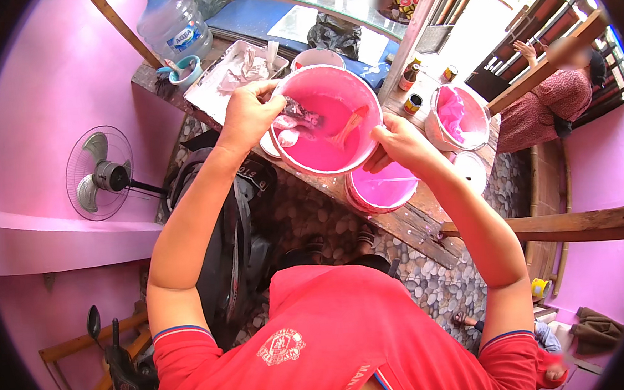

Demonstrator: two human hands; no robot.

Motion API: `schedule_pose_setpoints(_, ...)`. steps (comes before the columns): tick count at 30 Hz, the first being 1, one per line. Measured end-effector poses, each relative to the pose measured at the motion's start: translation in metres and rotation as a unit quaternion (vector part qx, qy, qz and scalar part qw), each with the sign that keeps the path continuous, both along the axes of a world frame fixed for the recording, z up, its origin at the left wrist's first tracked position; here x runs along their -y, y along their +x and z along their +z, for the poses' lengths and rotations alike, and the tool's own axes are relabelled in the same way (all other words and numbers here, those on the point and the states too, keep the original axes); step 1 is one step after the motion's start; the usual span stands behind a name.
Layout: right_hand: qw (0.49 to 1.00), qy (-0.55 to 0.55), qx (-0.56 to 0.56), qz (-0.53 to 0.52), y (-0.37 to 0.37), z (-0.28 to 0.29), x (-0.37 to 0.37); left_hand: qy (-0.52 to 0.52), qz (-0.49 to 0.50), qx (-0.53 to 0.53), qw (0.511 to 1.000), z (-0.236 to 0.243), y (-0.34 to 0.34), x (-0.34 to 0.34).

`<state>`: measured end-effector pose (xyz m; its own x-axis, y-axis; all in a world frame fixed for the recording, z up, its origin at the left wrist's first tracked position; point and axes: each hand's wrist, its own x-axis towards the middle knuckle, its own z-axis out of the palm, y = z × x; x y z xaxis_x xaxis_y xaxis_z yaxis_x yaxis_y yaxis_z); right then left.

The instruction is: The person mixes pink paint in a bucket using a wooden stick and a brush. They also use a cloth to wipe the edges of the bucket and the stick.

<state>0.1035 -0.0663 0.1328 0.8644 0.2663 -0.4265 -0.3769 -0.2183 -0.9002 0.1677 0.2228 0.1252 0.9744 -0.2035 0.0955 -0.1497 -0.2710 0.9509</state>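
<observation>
Both sides of round, pale-rimmed pink bucket gripped: left hand far-left, right hand near-right; uneven tilt could slop bright-pink liquid onto wooden table.

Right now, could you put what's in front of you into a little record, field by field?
Left hand: grips the left rim of a bucket
Right hand: holds the same bucket's right rim
Inside it: pink liquid and a brush; a dark, pale-smeared thing there is unclear
Table: wooden; bears a second bucket with pink contents
Left side: fan
Background: person in patterned clothes, at right
</observation>
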Motion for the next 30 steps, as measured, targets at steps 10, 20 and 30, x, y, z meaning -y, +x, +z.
schedule_pose_setpoints(10,0.999,0.03,-0.023,0.024,0.036,-0.037,0.016,0.111,0.089,0.205,0.968,-0.033,0.022,0.022)
schedule_pose_setpoints(20,0.999,0.038,0.003,0.022,0.056,-0.064,0.035,0.147,0.071,0.311,0.936,-0.041,0.034,0.039)
schedule_pose_setpoints(30,0.998,0.035,0.055,0.02,0.059,-0.101,0.056,0.138,0.045,0.338,0.93,-0.043,0.032,0.057)
